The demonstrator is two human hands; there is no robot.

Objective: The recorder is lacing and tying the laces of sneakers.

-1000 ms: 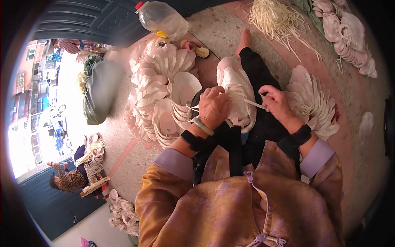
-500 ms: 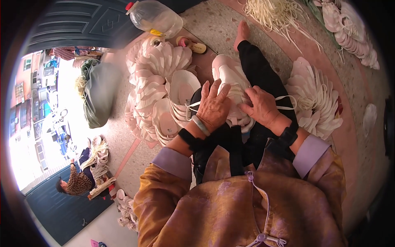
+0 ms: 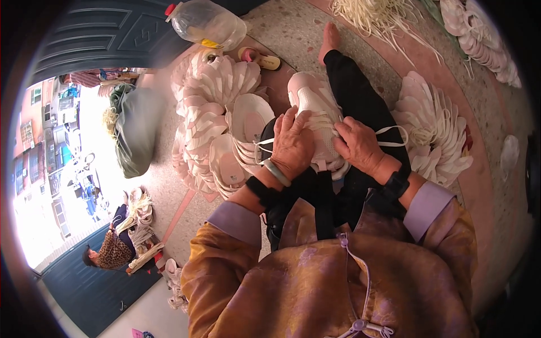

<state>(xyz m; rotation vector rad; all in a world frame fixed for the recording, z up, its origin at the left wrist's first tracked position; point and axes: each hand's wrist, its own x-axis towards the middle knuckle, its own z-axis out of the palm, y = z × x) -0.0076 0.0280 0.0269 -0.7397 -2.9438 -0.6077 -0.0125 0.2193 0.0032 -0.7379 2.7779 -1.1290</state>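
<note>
A pink and white shoe upper (image 3: 311, 93), with white lacing across its front, lies between my legs with its toe pointing away. My left hand (image 3: 292, 142) rests on its left side, fingers bent over the lacing. A white shoelace (image 3: 392, 143) sticks out past my right hand (image 3: 360, 145) in a loop, and another length comes out beside my left palm. The right thumb and fingers are drawn together at the upper's right edge. My fingers cover the exact spots where they grip the lace.
Stacked shoe uppers (image 3: 205, 112) spread on the left, with another fan of uppers (image 3: 431, 132) at right. Beyond are a clear plastic jug (image 3: 208, 25), a sandal (image 3: 259, 58) and loose pale laces (image 3: 375, 14). Another person (image 3: 115, 248) sits far left, near a green sack (image 3: 135, 132).
My left fingers have drawn slightly closer together over the lacing. The right hand has stayed nearly in place. The view has shifted a little.
</note>
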